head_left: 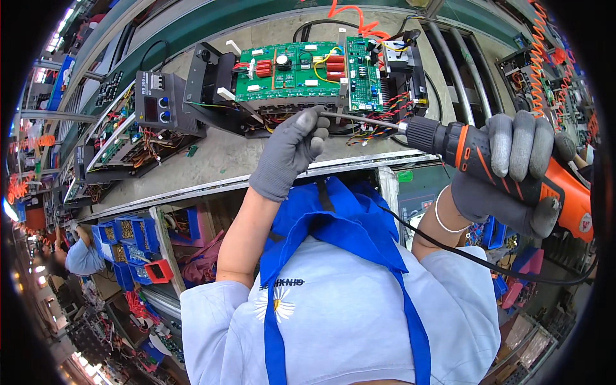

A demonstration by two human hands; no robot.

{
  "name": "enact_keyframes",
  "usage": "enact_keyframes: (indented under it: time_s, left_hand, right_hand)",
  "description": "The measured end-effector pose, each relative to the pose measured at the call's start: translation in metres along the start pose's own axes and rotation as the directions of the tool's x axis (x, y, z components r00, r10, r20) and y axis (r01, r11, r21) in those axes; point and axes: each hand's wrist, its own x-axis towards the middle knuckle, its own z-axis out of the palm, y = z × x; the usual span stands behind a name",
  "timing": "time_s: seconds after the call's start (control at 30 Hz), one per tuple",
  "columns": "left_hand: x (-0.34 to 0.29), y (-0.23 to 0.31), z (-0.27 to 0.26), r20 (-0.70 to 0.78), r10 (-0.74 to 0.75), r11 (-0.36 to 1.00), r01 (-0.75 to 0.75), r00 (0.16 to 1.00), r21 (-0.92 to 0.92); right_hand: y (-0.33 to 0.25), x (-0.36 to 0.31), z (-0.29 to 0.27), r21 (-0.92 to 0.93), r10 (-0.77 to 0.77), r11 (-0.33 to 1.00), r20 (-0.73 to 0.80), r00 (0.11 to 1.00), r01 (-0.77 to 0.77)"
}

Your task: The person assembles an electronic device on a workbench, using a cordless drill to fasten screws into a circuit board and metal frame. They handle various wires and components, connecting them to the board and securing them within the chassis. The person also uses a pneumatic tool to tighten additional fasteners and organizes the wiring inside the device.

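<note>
My right hand (523, 144), in a grey glove, grips a corded orange and black power drill (471, 149), held sideways and pointing left. Its long thin bit (366, 120) reaches to the fingertips of my left hand (289, 147). That hand, gloved too, has its fingers curled together at the bit's tip; whatever they pinch is hidden. Just beyond lies an opened electronic unit with a large green circuit board (295, 86) and a narrower upright-running green board (366, 80) at its right. Loose coloured wires (378, 128) hang from the unit's near right side, below the bit.
Left of the unit stands another with a black control panel (151, 109). Metal rollers (452, 74) run at the right, and a coiled orange hose (538, 64) hangs there. Blue parts bins (131, 237) sit below the bench edge (192, 194). Another person's sleeve (85, 258) shows far left.
</note>
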Motion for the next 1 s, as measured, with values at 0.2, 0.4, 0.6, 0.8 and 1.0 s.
enact_keyframes:
  time_s: [0.2,0.4,0.6,0.8,1.0]
  left_hand:
    - [0.003,-0.003,0.008,-0.075,-0.077,0.987,0.065,0.994,-0.149]
    - [0.009,-0.006,0.01,-0.04,-0.118,0.95,0.102,0.992,-0.295]
    - [0.014,-0.004,0.016,-0.026,-0.126,0.959,0.115,0.992,-0.259]
    - [0.028,-0.003,0.027,0.091,-0.127,0.988,0.134,0.988,-0.076]
    - [0.005,-0.013,-0.001,-0.051,0.08,0.996,-0.078,0.995,0.05]
  right_hand:
    - [-0.001,0.003,0.002,-0.036,0.006,0.999,0.062,0.998,-0.003]
    - [0.006,0.003,0.007,-0.047,-0.053,0.998,-0.021,0.998,0.052]
    - [0.008,0.012,-0.004,-0.014,-0.031,0.999,-0.035,0.999,0.031]
    - [0.015,0.057,-0.017,-0.057,0.046,0.998,0.097,0.994,-0.041]
    - [0.096,0.111,-0.05,-0.237,0.05,0.97,-0.021,0.999,-0.053]
